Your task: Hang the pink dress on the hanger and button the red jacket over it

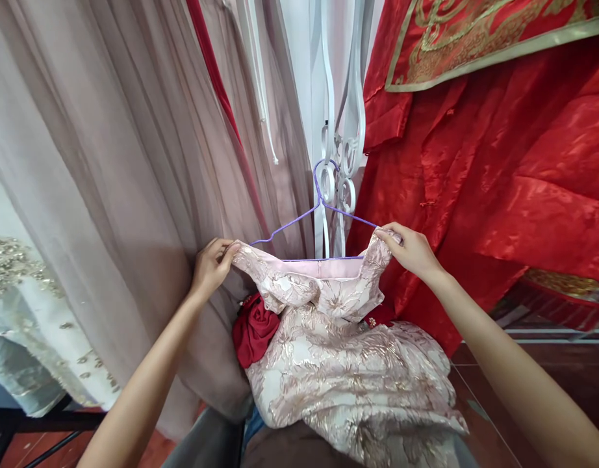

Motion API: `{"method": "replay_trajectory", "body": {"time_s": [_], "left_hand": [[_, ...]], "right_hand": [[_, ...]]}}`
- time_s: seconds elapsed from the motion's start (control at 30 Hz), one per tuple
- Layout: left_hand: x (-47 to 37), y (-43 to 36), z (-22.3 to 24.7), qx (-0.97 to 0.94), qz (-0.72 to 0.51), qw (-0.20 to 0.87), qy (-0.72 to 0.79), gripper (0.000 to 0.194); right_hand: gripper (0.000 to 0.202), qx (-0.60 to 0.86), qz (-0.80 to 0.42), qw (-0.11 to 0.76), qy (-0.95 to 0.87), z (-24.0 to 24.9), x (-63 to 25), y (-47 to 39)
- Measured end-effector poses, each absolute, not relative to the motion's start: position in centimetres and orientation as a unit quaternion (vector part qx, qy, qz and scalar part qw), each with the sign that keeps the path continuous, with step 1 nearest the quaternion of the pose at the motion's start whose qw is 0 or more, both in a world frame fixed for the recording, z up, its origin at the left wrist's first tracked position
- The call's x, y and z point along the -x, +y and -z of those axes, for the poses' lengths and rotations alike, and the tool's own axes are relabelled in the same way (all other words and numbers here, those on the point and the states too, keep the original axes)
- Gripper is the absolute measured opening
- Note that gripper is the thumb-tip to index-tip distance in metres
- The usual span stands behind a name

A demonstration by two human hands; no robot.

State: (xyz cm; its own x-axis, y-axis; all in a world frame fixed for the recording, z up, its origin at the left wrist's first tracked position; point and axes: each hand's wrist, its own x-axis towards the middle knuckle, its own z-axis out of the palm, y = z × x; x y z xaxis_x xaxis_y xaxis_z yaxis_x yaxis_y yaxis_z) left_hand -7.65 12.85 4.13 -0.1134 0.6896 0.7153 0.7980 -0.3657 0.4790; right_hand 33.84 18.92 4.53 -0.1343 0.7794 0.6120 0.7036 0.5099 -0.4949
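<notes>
A pale pink and gold brocade dress [343,370] lies over the lap, its bodice held up on a purple hanger [320,203]. My left hand [214,263] pinches the dress's left shoulder strap, and my right hand [409,247] pinches the strap on the right. The hanger's hook rises in front of a white scrolled metal frame; whether it hangs on the frame cannot be told. Dark red gathered fabric [255,328] shows beside the dress, below my left hand.
Long greyish-pink drapery [134,162] hangs at the left and centre. The white metal frame [347,162] stands behind the hanger. Shiny red garments [475,162] with gold embroidery hang at the right. A beaded pale garment [41,312] is at far left, above reddish floor tiles [489,396].
</notes>
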Motion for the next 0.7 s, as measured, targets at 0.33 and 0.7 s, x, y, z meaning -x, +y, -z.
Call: {"method": "replay_trajectory", "body": {"time_s": [0.33,0.7], "left_hand": [[9.1,13.6,-3.2,0.637,0.403,-0.019,-0.657,0.033],[9.8,14.0,-3.2,0.642,0.347,-0.023,-0.684,0.026]], "right_hand": [[0.032,0.507,-0.039,0.414,-0.755,-4.3,-33.9,19.1],[0.032,0.526,-0.036,0.401,-0.749,-4.5,-33.7,18.9]]}}
